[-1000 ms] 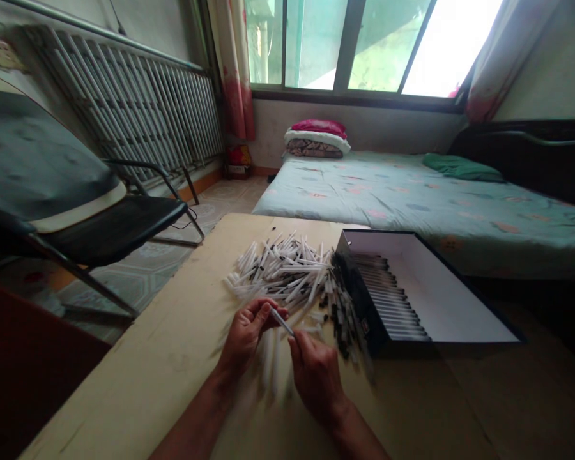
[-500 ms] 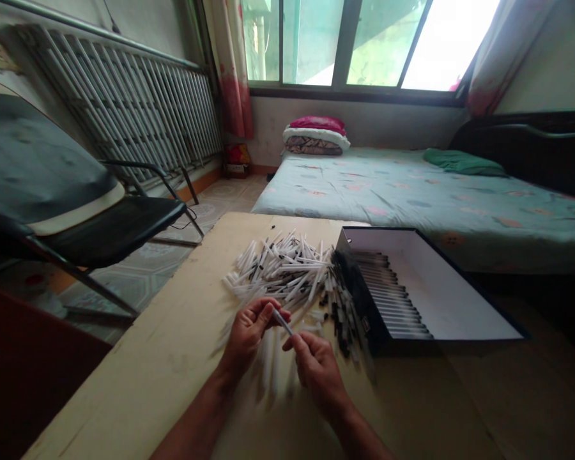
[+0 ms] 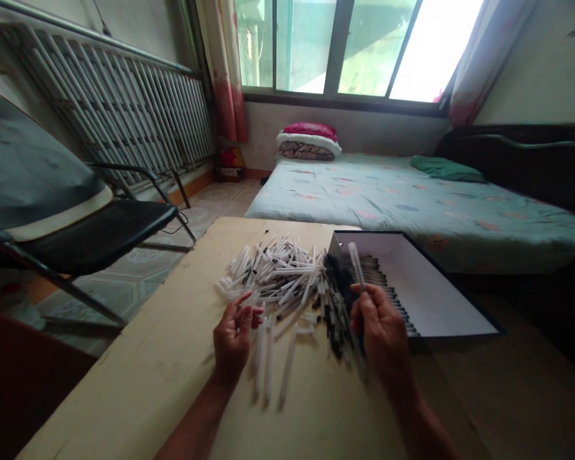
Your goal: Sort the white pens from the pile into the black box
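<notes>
My right hand (image 3: 381, 322) grips a pen (image 3: 357, 265) with a clear cap end pointing up, held in front of the box (image 3: 448, 287). Inside that dark-edged box with a white interior, several pens (image 3: 397, 300) lie side by side in a row. My left hand (image 3: 234, 332) is raised over the table with fingers loosely curled apart and nothing in them. Beyond it spreads a heap of white pen barrels (image 3: 282, 268) with dark bits among them. Close to the left hand lie a few separate white barrels (image 3: 269, 364).
Dark pen parts (image 3: 335, 313) are piled against the box's left wall. The pale table (image 3: 172, 358) ends at a bed (image 3: 364, 185) at the back. A black folding chair (image 3: 96, 223) stands left of the table.
My right hand has moved right and up toward the box, carrying the pen. My left hand has let go of the pen and its fingers have loosened. The view has shifted slightly.
</notes>
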`<action>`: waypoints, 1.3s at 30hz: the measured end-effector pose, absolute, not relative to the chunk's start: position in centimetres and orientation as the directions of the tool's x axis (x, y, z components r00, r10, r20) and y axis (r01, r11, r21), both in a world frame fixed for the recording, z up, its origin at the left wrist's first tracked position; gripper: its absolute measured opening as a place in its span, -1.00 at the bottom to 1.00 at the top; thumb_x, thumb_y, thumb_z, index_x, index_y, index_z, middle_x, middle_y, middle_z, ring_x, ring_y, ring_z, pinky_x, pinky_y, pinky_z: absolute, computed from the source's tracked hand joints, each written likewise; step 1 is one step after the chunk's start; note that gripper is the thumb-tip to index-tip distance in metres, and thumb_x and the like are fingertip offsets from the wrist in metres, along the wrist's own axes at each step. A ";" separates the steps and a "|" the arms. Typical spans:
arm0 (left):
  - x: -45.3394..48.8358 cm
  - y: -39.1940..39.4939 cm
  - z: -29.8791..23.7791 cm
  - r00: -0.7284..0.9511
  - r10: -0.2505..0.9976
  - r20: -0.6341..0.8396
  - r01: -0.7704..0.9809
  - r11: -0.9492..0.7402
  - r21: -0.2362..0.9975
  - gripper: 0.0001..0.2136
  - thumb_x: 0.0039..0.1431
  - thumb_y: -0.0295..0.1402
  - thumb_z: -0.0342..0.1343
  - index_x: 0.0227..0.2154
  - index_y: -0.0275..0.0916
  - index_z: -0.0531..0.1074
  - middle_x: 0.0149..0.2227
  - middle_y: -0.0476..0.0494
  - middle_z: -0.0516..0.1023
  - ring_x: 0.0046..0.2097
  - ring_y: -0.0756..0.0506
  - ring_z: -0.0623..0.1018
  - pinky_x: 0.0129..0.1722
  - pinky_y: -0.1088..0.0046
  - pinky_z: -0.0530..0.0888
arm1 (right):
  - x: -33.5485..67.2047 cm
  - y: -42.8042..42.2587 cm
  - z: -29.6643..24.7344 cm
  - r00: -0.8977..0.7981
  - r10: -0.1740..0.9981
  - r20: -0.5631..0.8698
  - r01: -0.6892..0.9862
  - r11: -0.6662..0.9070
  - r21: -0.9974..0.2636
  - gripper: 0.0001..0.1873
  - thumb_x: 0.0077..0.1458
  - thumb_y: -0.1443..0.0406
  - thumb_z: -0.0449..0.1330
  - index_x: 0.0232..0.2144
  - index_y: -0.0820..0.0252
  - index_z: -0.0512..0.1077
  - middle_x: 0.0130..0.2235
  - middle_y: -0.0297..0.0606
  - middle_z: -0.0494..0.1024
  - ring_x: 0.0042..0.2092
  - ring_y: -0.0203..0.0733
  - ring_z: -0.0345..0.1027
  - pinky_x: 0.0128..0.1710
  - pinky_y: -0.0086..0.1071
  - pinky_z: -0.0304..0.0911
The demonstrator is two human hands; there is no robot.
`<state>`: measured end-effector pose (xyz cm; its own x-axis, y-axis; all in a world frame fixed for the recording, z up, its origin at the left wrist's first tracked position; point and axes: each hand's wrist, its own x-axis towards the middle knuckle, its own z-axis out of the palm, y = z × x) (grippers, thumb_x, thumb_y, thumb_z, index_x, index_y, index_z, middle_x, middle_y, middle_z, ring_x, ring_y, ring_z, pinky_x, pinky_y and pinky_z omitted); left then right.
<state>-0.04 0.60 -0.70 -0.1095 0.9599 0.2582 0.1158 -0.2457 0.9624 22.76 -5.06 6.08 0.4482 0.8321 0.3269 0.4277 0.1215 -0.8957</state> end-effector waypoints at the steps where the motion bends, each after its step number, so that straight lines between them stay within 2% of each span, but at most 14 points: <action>1: 0.0 0.6 -0.9 -0.125 0.956 0.264 0.125 -0.248 0.961 -0.64 0.18 -0.20 0.00 -0.02 -0.29 0.31 -0.41 -0.11 0.58 -0.46 -0.04 0.54 -0.38 0.43 0.48 | 24.8 -4.4 6.8 0.453 0.819 0.352 0.528 0.072 -0.846 -0.67 0.18 0.15 -0.04 -0.18 0.21 0.37 -0.52 -0.35 0.39 -0.50 -0.28 0.27 -0.50 -0.45 0.17; 3: 0.0 0.6 -1.2 -0.145 0.953 0.265 0.130 -0.247 0.960 -0.64 0.18 -0.20 0.00 -0.02 -0.28 0.31 -0.42 -0.09 0.57 -0.46 -0.04 0.53 -0.39 0.43 0.48 | 29.0 -2.5 7.8 0.433 0.791 0.431 0.752 -0.054 -0.657 -0.68 0.15 0.17 -0.01 -0.22 0.23 0.44 -0.33 -0.18 0.47 -0.33 -0.18 0.34 -0.34 -0.36 0.21; 5: 0.0 0.6 -1.2 -0.154 0.955 0.255 0.128 -0.236 0.963 -0.64 0.16 -0.20 0.02 -0.03 -0.26 0.32 -0.44 -0.08 0.56 -0.47 -0.05 0.53 -0.39 0.45 0.48 | 32.7 -0.3 8.2 0.400 0.797 0.453 0.898 -0.241 -0.369 -0.72 0.11 0.21 0.05 -0.26 0.22 0.50 -0.21 -0.06 0.46 -0.17 -0.06 0.30 -0.21 -0.28 0.18; 6: 0.0 0.5 -1.1 -0.157 0.955 0.250 0.127 -0.231 0.965 -0.65 0.15 -0.20 0.03 -0.04 -0.26 0.33 -0.44 -0.08 0.56 -0.47 -0.05 0.53 -0.39 0.45 0.48 | 34.2 0.8 8.3 0.375 0.830 0.413 0.926 -0.309 -0.219 -0.73 0.11 0.23 0.06 -0.25 0.19 0.52 -0.19 -0.05 0.46 -0.13 -0.02 0.27 -0.20 -0.27 0.15; 8: 0.1 0.5 -1.0 -0.168 0.955 0.246 0.126 -0.227 0.966 -0.66 0.15 -0.20 0.04 -0.05 -0.24 0.35 -0.46 -0.07 0.56 -0.48 -0.05 0.53 -0.40 0.46 0.48 | 36.2 3.0 8.2 0.282 0.930 0.236 0.953 -0.300 0.042 -0.72 0.14 0.30 0.03 -0.24 0.17 0.54 -0.22 -0.05 0.46 -0.12 -0.03 0.25 -0.21 -0.30 0.12; 9: 0.1 0.5 -1.0 -0.173 0.953 0.247 0.124 -0.228 0.966 -0.66 0.14 -0.19 0.05 -0.06 -0.24 0.36 -0.47 -0.06 0.56 -0.49 -0.05 0.53 -0.41 0.46 0.47 | 36.9 3.9 8.0 0.246 0.958 0.146 0.956 -0.264 0.124 -0.72 0.13 0.34 0.03 -0.24 0.18 0.54 -0.23 -0.06 0.47 -0.12 -0.05 0.25 -0.22 -0.32 0.11; 11: 0.1 0.5 -0.9 -0.182 0.951 0.249 0.120 -0.230 0.966 -0.66 0.14 -0.18 0.05 -0.08 -0.24 0.37 -0.48 -0.05 0.56 -0.50 -0.05 0.53 -0.41 0.47 0.47 | 37.4 5.6 7.6 0.193 0.981 0.032 0.962 -0.196 0.190 -0.73 0.10 0.41 0.05 -0.29 0.19 0.56 -0.24 -0.06 0.47 -0.13 -0.08 0.26 -0.26 -0.36 0.10; 21: 0.0 0.5 -0.9 -0.191 0.952 0.238 0.161 -0.209 0.965 -0.68 0.16 -0.21 0.03 -0.08 -0.25 0.36 -0.47 -0.06 0.56 -0.49 -0.03 0.52 -0.41 0.48 0.47 | 37.1 9.5 3.9 0.101 0.992 -0.074 0.975 -0.084 0.204 -0.71 0.09 0.53 0.03 -0.31 0.26 0.53 -0.21 -0.04 0.50 -0.10 -0.12 0.30 -0.27 -0.40 0.13; 25: 0.0 0.5 -1.0 -0.190 0.953 0.235 0.133 -0.212 0.968 -0.69 0.15 -0.21 0.04 -0.09 -0.24 0.37 -0.48 -0.05 0.56 -0.50 -0.03 0.51 -0.41 0.48 0.47 | 37.2 9.5 3.8 0.089 0.996 -0.018 0.980 -0.085 0.179 -0.74 0.11 0.47 0.03 -0.31 0.23 0.52 -0.22 -0.06 0.51 -0.10 -0.12 0.31 -0.25 -0.39 0.14; 29: 0.0 0.4 -1.0 -0.194 0.951 0.240 0.112 -0.222 0.969 -0.70 0.14 -0.22 0.05 -0.09 -0.23 0.37 -0.48 -0.04 0.55 -0.50 -0.03 0.52 -0.41 0.48 0.46 | 36.8 8.9 6.2 0.147 0.981 0.126 0.975 -0.165 0.148 -0.70 0.20 0.36 -0.05 -0.20 0.25 0.48 -0.19 -0.04 0.50 -0.13 -0.09 0.34 -0.24 -0.36 0.16; 32: 0.0 0.3 -0.8 -0.195 0.947 0.254 0.107 -0.237 0.966 -0.71 0.14 -0.23 0.05 -0.11 -0.22 0.38 -0.49 -0.03 0.55 -0.50 -0.03 0.51 -0.42 0.49 0.46 | 34.5 6.9 8.8 0.153 0.911 0.382 0.987 -0.160 -0.014 -0.68 0.22 0.30 -0.07 -0.12 0.27 0.41 -0.18 -0.06 0.50 -0.20 -0.13 0.38 -0.22 -0.35 0.18; 35: 0.2 0.1 -0.7 -0.185 0.947 0.264 0.106 -0.247 0.963 -0.73 0.13 -0.23 0.06 -0.13 -0.21 0.40 -0.51 -0.03 0.54 -0.51 -0.03 0.51 -0.43 0.49 0.45 | 30.0 3.1 10.2 0.100 0.793 0.601 0.963 0.074 -0.259 -0.75 0.16 0.27 0.00 -0.20 0.22 0.42 -0.25 -0.14 0.52 -0.32 -0.18 0.40 -0.25 -0.37 0.21; 37: 0.4 0.0 -0.7 -0.164 0.947 0.274 0.135 -0.254 0.958 -0.74 0.14 -0.22 0.05 -0.15 -0.20 0.42 -0.52 -0.03 0.54 -0.53 -0.03 0.51 -0.46 0.50 0.45 | 26.4 0.7 9.5 0.068 0.804 0.590 0.903 0.201 -0.379 -0.78 0.15 0.26 0.02 -0.26 0.19 0.43 -0.31 -0.20 0.53 -0.35 -0.21 0.40 -0.30 -0.39 0.22; 39: 0.5 -0.2 -0.7 -0.141 0.948 0.286 0.167 -0.262 0.951 -0.75 0.14 -0.22 0.05 -0.17 -0.20 0.43 -0.54 -0.03 0.54 -0.54 -0.03 0.51 -0.48 0.51 0.45 | 23.3 -0.9 7.6 0.009 0.877 0.481 0.833 0.260 -0.488 -0.79 0.16 0.29 0.01 -0.23 0.18 0.41 -0.32 -0.24 0.52 -0.35 -0.23 0.40 -0.31 -0.41 0.23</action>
